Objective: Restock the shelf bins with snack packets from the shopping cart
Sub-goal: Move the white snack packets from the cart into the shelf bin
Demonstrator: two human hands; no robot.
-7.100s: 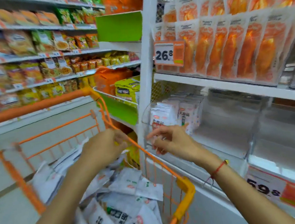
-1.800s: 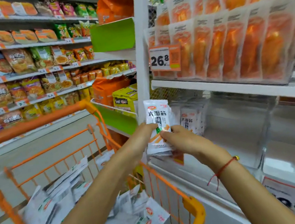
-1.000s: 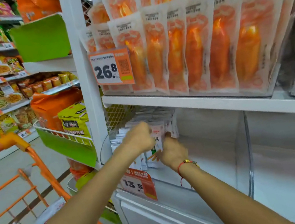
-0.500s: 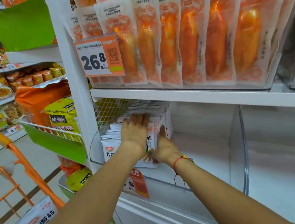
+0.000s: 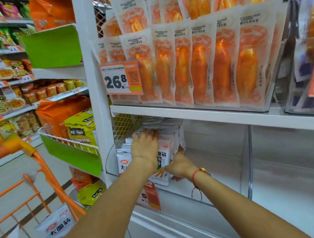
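Left hand (image 5: pixel 146 147) flat, fingers straight, on packets (image 5: pixel 163 138) in bin (image 5: pixel 110 164); right hand (image 5: pixel 178 165) gripping their lower edge.

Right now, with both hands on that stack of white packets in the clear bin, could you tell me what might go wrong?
1. The white packets stand loosely on edge; if the left hand lifts off, the front ones may tip over the clear bin front.
2. The right hand props the stack's open side, with bare bin beside it, so the row could slump rightward.
3. The price tag hangs just below the forearms and might get knocked.
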